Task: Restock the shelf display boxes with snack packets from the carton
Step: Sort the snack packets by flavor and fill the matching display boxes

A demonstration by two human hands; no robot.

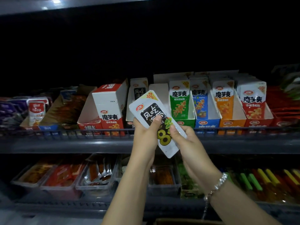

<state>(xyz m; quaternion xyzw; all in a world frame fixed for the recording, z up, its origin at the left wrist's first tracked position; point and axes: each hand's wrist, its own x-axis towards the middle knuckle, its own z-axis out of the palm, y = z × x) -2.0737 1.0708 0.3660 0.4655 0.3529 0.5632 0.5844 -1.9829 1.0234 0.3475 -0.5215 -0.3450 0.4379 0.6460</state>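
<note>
Midway, seemingly: left hand (pixel 145 127) and right hand (pixel 185 137) pinching white packet (pixel 155 117), not yet in half-hidden matching display box (pixel 138 95).

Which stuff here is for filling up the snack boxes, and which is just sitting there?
For the job: white snack packet, left hand, right hand, black-label display box.
Just sitting: green box, orange box, lower-shelf trays.

Display boxes (pixel 203 108) along grey shelf (pixel 65 145)
</note>
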